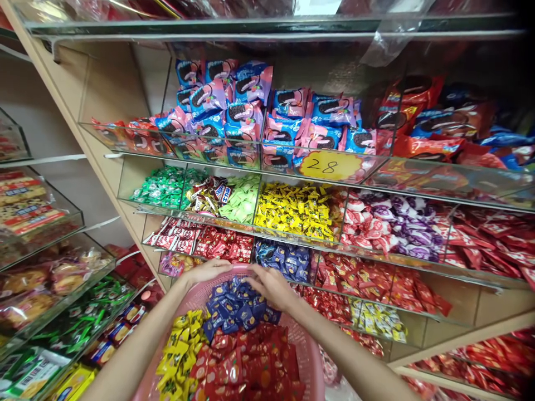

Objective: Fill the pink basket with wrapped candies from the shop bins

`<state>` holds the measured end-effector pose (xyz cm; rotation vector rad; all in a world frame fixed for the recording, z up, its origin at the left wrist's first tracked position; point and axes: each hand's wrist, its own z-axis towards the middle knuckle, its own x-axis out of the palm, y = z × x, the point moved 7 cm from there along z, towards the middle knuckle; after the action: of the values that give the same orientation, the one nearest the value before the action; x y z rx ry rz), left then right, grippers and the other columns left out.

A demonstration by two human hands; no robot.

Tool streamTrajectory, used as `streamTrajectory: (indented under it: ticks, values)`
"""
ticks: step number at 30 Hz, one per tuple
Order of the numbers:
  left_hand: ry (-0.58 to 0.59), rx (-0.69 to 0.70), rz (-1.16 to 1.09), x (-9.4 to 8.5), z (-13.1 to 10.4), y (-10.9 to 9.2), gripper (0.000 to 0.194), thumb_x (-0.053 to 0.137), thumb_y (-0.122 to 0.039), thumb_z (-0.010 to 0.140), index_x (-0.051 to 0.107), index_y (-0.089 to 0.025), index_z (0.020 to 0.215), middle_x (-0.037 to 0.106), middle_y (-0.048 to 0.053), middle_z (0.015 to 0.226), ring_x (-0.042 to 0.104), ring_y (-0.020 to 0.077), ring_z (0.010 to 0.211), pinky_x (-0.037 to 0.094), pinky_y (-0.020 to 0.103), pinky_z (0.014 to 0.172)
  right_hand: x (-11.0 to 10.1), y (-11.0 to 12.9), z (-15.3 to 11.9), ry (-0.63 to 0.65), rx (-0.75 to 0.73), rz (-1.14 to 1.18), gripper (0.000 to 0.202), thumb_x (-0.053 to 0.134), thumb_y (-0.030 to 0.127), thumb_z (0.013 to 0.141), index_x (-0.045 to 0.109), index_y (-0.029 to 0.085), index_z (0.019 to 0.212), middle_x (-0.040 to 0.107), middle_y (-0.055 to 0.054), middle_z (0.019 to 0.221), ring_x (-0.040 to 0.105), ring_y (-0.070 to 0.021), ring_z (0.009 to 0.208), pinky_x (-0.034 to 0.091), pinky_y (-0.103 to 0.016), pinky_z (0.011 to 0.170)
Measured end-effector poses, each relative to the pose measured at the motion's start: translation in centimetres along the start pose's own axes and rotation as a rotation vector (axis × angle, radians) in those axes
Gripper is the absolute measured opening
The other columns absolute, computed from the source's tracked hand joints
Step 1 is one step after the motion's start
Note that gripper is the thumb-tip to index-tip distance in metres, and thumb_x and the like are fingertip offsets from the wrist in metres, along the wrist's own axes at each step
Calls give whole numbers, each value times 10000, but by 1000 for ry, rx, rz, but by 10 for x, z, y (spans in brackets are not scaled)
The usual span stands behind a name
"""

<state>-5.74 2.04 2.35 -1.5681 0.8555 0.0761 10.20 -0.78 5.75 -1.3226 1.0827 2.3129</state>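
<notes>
A pink plastic basket is tilted towards me below the shelves. It holds wrapped candies in three groups: yellow candies at the left, dark blue candies near the far rim, and red candies in front. My left hand is closed over the basket's far rim on the left. Just to its right, my right hand grips the same rim, its fingers curled by the blue candies. The undersides of both grips are hidden.
Clear-fronted shelf bins hold yellow candies, blue candies, red packets and green candies. Above are cookie packs and a yellow price tag. Another shelf unit with packaged snacks stands at left.
</notes>
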Motion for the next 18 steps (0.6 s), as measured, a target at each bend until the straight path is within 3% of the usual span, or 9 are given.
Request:
streamTrajectory:
  ticks: [3,6,9,14,18]
  values:
    - [0,-11,8,0,-1,-3,453,445,-562,759,574,-129,795,539,-8,742,462,132,736,348,216,671,-20,-41,-6,-126,186,55,279,353,356,886,521,212,1055,651,-10,723,602,-138,614,405,-220,594]
    - [11,-4,7,0,-1,-4,457,446,-559,759,569,-120,799,530,-6,749,455,134,739,344,218,674,-37,-89,-18,-227,433,-73,317,286,346,902,523,179,1031,635,-28,671,600,-149,597,373,-219,556]
    - [12,-13,-4,0,0,-2,453,450,-553,759,573,-122,829,537,-2,771,460,139,759,346,221,692,-43,-121,-27,-182,573,-311,271,305,302,901,506,179,1036,647,-73,794,615,-171,728,348,-226,586]
    - [-2,-5,8,-2,2,1,440,455,-554,753,581,-138,819,552,-1,789,456,140,772,349,215,698,-34,-135,-25,9,566,-520,242,355,239,887,433,204,1114,600,-107,1013,610,-186,818,350,-252,632]
    - [6,-13,54,-3,3,4,464,430,-565,763,586,-137,850,545,-5,781,455,133,747,350,211,687,-27,-141,-21,82,596,-588,295,375,215,875,396,197,1169,573,-127,1045,602,-196,860,362,-267,669]
